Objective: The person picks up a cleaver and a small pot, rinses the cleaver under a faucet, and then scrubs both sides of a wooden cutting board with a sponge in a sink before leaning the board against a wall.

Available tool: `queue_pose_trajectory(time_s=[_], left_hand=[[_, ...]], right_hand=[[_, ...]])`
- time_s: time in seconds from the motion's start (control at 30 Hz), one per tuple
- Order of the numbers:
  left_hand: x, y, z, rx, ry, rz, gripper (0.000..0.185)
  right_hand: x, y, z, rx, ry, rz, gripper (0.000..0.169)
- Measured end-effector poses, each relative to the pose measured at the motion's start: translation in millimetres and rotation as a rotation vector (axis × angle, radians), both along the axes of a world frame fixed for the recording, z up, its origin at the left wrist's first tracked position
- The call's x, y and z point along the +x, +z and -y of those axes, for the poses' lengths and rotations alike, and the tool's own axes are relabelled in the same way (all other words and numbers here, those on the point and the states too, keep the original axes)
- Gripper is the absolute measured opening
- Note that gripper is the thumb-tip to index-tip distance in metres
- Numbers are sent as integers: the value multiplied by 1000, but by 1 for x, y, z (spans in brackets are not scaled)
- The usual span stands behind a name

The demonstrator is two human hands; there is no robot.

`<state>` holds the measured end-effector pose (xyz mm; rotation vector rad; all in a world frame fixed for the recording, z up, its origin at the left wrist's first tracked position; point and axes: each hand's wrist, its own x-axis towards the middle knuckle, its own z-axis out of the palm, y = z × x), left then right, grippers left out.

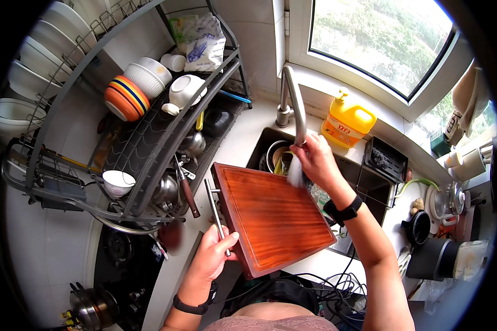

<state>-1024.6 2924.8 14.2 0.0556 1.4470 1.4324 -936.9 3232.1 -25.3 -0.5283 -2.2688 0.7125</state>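
Observation:
A reddish-brown wooden cutting board [273, 215] with a juice groove is held tilted at the sink's near edge. My left hand [215, 250] grips the metal bar handle [216, 217] on the board's left side, thumb against the board's edge. My right hand [317, 159] is closed around the spout end of the brushed-metal faucet [296, 103]. Water [296, 171] sprays from the spout onto the board's far edge. Behind the board, the sink [263, 142] holds a pot or bowl and other items, partly hidden.
A dish rack [170, 116] with bowls and metal pots stands at the left. A yellow detergent jug [348, 120] is behind the sink, beside a black tray [387, 159]. A black pan [418, 227] lies at the right. Cables [339, 283] hang near my waist; a stove [120, 252] is lower left.

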Motion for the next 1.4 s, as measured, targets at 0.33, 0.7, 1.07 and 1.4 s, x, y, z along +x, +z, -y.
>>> queue_pose_trajectory(time_s=[0.33, 0.7, 1.07, 1.4], left_hand=[[15, -8, -29, 27, -17, 6, 18], [-10, 11, -54, 0, 19, -22, 17], [-57, 25, -135, 130, -136, 134, 15], [-122, -1, -169, 74, -139, 313, 12]], right_hand=[[-34, 11, 30, -375, 78, 113, 29], [-12, 14, 3, -358, 266, 166, 25], [-10, 12, -7, -479, 310, 239, 26], [2, 18, -20, -622, 393, 286, 22]])
